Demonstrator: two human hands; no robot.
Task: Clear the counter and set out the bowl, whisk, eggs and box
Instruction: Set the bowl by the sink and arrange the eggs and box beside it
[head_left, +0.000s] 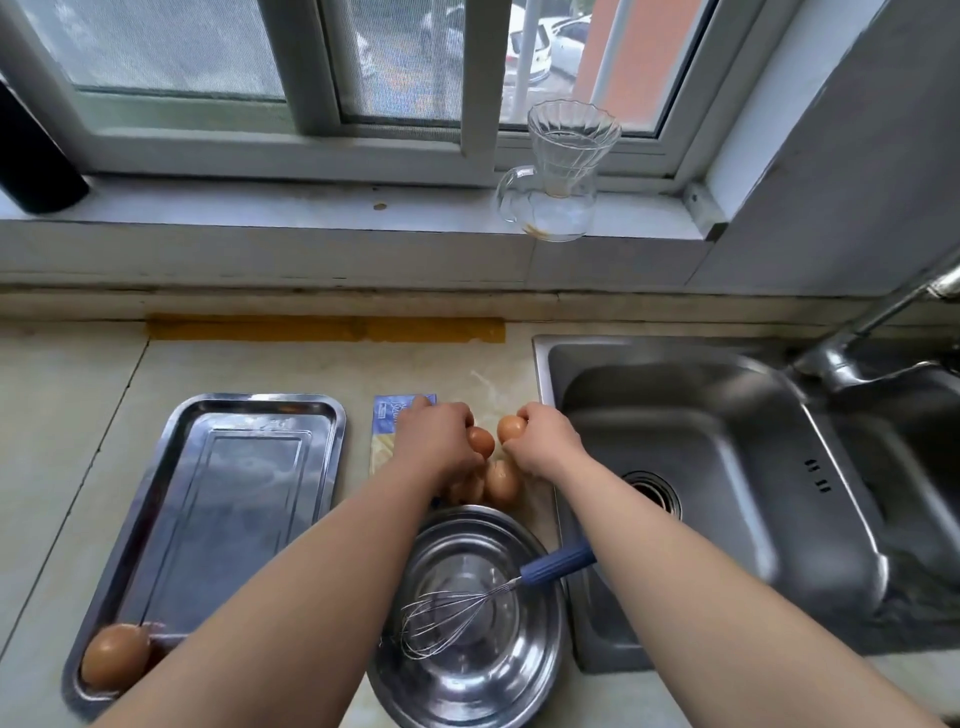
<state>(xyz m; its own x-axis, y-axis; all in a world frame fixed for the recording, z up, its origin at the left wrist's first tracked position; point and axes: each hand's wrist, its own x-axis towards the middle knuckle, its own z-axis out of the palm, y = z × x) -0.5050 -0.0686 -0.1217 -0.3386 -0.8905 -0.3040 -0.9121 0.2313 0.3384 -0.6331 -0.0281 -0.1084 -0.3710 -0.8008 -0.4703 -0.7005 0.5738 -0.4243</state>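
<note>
- Brown eggs: left hand (434, 439) grips one egg (481, 441), right hand (545, 441) grips another (510, 429), above loose eggs (503, 483) on the table (72, 395).
- Box (385, 436) lies under the left hand.
- Whisk (467, 608) rests in the bowl (540, 670), near them.
- One egg (115, 656) lies in the tray (332, 415).

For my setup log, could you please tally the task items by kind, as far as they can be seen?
Eggs: 4 visible; more may be hidden under the arm
Bowl: 1
Whisk: 1
Box: 1
Total: 7

Both forearms bare, no sleeves, no rings/watch; left hand (434, 439), right hand (545, 441).
</note>
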